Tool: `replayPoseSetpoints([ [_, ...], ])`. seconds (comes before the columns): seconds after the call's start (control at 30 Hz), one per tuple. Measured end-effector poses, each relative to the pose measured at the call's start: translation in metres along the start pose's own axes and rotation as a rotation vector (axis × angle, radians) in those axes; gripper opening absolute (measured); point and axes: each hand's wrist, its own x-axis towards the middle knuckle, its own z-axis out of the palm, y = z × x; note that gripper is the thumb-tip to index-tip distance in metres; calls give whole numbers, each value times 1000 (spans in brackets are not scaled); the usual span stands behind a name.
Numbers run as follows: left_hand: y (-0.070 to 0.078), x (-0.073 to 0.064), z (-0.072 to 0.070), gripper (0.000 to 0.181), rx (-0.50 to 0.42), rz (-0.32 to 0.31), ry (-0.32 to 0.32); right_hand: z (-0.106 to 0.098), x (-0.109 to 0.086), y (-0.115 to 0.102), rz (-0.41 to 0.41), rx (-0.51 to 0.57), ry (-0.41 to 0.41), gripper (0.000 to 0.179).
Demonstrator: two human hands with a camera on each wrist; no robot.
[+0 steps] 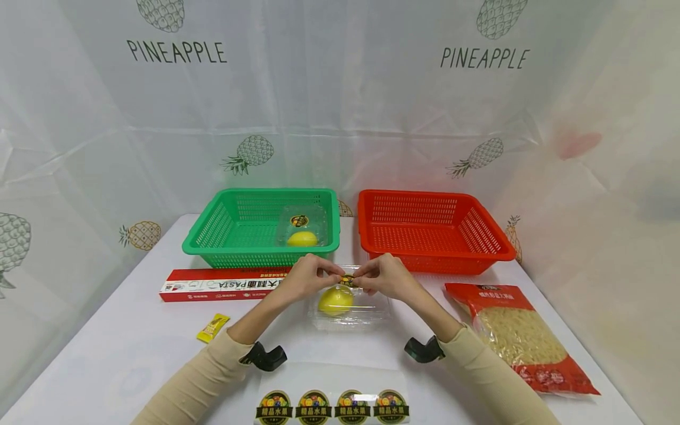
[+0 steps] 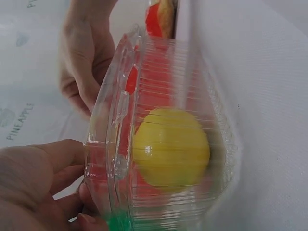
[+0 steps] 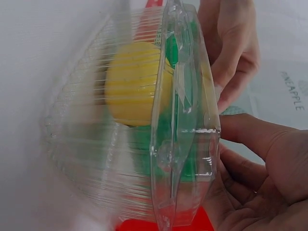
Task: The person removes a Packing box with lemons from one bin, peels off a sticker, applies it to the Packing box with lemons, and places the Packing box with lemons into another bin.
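A closed clear plastic clamshell box (image 1: 369,316) stands on the white table with a yellow lemon (image 1: 336,300) inside. Over its lid, my left hand (image 1: 310,278) and right hand (image 1: 386,276) face each other. Between their fingertips is a dark round fruit label (image 1: 347,280), its left side pinched by the left hand and its right side by the right. The left wrist view has the lemon (image 2: 171,148) behind the box's ribbed wall, with the left fingers at the lid. In the right wrist view the right thumb is right at the lid's edge (image 3: 211,132).
Behind stand a green basket (image 1: 212,257), holding another clear box (image 1: 319,215) with a lemon and label, and a red basket (image 1: 435,262). A red pasta box (image 1: 218,285) and yellow packet (image 1: 213,327) lie left, a red bag (image 1: 520,333) right, a label sheet (image 1: 334,378) in front.
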Motion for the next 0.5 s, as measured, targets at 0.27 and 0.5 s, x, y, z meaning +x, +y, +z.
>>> replayPoseSetpoints([
  [0.27,1,-1,0,13,-27,9,22,0,0,0,-5,-1,7,17],
  [0.5,3,0,1,14,3,-18,7,0,1,1,2,-4,5,17],
])
